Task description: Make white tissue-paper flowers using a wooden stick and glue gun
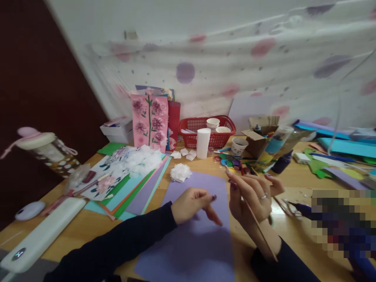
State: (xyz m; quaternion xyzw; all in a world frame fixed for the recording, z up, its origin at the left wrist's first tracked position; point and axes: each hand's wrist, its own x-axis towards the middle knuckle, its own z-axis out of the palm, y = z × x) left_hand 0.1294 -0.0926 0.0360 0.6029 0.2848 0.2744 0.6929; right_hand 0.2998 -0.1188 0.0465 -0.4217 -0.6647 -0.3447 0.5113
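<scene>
My left hand (195, 204) hovers over a sheet of purple paper (188, 250), with thumb and index finger apart and the other fingers curled. Nothing shows between its fingers. To the right of the sheet, my right hand (252, 196) is raised, holding a thin wooden stick (263, 235) that slants down past the wrist. Whether the stick has a brush tip cannot be made out. A fluffy white paper flower (180, 172) rests at the sheet's top left corner. Small white paper squares (184, 152) lie behind it, beside an upright white cylinder (203, 143).
Paint pots (229, 161) cluster near a paper cup (239, 146) and a cardboard box (258, 137). A red basket (192, 139) holds white cups. Coloured sheets (123, 194) and white tissue (143, 160) spread left, near a long white device (44, 235). Scissors (290, 207) lie right.
</scene>
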